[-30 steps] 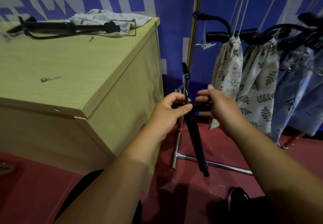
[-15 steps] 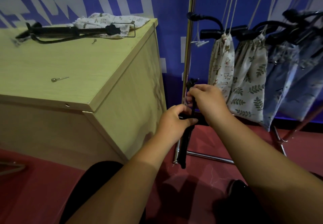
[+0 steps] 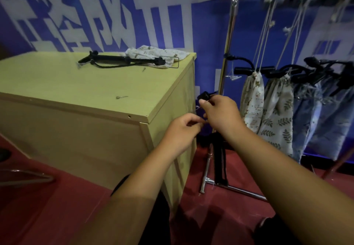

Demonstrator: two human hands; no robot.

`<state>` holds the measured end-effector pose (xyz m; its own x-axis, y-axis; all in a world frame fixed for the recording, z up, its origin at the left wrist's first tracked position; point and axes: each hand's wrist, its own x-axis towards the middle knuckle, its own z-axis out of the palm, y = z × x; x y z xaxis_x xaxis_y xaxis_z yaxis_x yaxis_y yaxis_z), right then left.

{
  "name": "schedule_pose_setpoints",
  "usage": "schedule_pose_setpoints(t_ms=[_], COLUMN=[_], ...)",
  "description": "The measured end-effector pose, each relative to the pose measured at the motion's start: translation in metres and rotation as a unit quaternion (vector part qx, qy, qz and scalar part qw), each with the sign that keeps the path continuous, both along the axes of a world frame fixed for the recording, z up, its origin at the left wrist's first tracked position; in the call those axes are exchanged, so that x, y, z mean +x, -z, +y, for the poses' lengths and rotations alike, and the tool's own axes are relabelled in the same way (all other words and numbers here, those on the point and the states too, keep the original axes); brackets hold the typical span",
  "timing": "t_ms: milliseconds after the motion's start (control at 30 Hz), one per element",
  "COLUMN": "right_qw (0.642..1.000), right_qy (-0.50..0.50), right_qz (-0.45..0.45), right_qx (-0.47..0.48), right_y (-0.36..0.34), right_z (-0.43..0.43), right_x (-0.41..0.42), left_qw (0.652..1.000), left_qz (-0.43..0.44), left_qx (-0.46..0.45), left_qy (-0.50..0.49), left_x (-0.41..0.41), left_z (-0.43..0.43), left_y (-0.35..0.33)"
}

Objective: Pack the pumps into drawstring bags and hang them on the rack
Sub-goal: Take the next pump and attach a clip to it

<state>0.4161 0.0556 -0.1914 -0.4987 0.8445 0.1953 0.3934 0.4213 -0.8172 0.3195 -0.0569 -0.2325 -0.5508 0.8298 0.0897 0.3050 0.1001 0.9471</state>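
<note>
Pump (image 3: 220, 158) in hand is dangling upright just off the near corner of the surface (image 3: 76, 91), and it's not bagged yet. Right hand (image 3: 222, 114) is doing the holding: its grip is wrapping tight round the top end, with the black knob poking out above the fingers. Left hand (image 3: 182, 131) is sitting right beside it with the grip curled in, pinching at something tiny near the pump, and I honestly can't tell what. Further back on the surface, a second pump (image 3: 122, 60) is lying flat, partly over a limp printed bag (image 3: 159, 53), so that one's waiting too. Beyond that, the rack (image 3: 228, 53) is carrying a row of filled-looking bags (image 3: 277, 110) hanging by their cords, with black handles sticking out the tops. So I'm reckoning most of the job is done, with two pumps needing bagging and hanging.
</note>
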Motion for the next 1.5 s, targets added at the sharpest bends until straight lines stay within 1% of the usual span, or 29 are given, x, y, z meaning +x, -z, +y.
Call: schedule_pose_setpoints(t_ms=[133, 233, 300, 367, 400, 467, 533, 600, 733, 800, 900, 1067, 1167, 1233, 1267, 1300, 1367, 1400, 1500], right_qw=[0.999, 0.997, 0.997, 0.997, 0.997, 0.996, 0.996, 0.995, 0.994, 0.994, 0.993, 0.99, 0.988, 0.986, 0.985, 0.985, 0.985, 0.985, 0.979], right_qy=[-0.015, -0.022, -0.03, -0.042, -0.049, -0.064, -0.078, -0.089, -0.1, -0.103, -0.108, -0.131, -0.14, -0.144, -0.146, -0.146, -0.14, -0.137, -0.132], right_qz=[0.001, 0.018, 0.022, 0.027, 0.03, 0.035, 0.041, 0.044, 0.032, 0.024, 0.029, 0.055, 0.068, 0.079, 0.087, 0.093, 0.099, 0.103, 0.145], right_qx=[0.048, 0.069, 0.069, 0.059, 0.054, 0.041, 0.034, 0.029, 0.032, 0.036, 0.03, 0.004, -0.008, -0.017, -0.019, -0.02, -0.017, -0.018, -0.06], right_y=[-0.035, -0.055, -0.064, -0.072, -0.075, -0.082, -0.086, -0.09, -0.093, -0.092, -0.091, -0.086, -0.084, -0.082, -0.08, -0.078, -0.072, -0.068, -0.056], right_z=[-0.021, -0.036, -0.043, -0.052, -0.057, -0.066, -0.074, -0.081, -0.089, -0.089, -0.088, -0.087, -0.085, -0.084, -0.082, -0.08, -0.076, -0.072, -0.06], right_x=[-0.014, -0.022, -0.028, -0.035, -0.038, -0.044, -0.049, -0.053, -0.062, -0.064, -0.065, -0.058, -0.05, -0.045, -0.043, -0.041, -0.036, -0.035, -0.026], left_qw=[0.998, 0.997, 0.998, 0.997, 0.996, 0.986, 0.961, 0.937, 0.934, 0.932, 0.929, 0.926, 0.908, 0.906, 0.913, 0.927, 0.966, 0.978, 0.991], left_qz=[-0.032, -0.051, -0.033, -0.015, -0.007, 0.034, 0.113, 0.177, 0.216, 0.226, 0.232, 0.245, 0.285, 0.3, 0.293, 0.269, 0.174, 0.13, 0.033], left_qx=[0.044, 0.058, 0.055, 0.065, 0.074, 0.077, 0.046, -0.006, -0.104, -0.129, -0.149, -0.133, -0.175, -0.17, -0.152, -0.119, -0.03, 0.01, 0.086], left_qy=[-0.017, -0.014, -0.01, -0.032, -0.059, -0.145, -0.248, -0.302, -0.266, -0.254, -0.247, -0.256, -0.252, -0.246, -0.241, -0.233, -0.191, -0.163, -0.101], left_x=[-0.021, -0.036, -0.045, -0.057, -0.066, -0.09, -0.121, -0.146, -0.17, -0.173, -0.175, -0.175, -0.174, -0.168, -0.162, -0.156, -0.137, -0.127, -0.1], left_z=[-0.036, -0.065, -0.077, -0.088, -0.093, -0.103, -0.109, -0.112, -0.105, -0.101, -0.095, -0.091, -0.087, -0.085, -0.085, -0.085, -0.082, -0.08, -0.069], left_y=[-0.052, -0.077, -0.085, -0.093, -0.098, -0.105, -0.103, -0.099, -0.095, -0.097, -0.101, -0.101, -0.099, -0.099, -0.1, -0.103, -0.11, -0.114, -0.12])
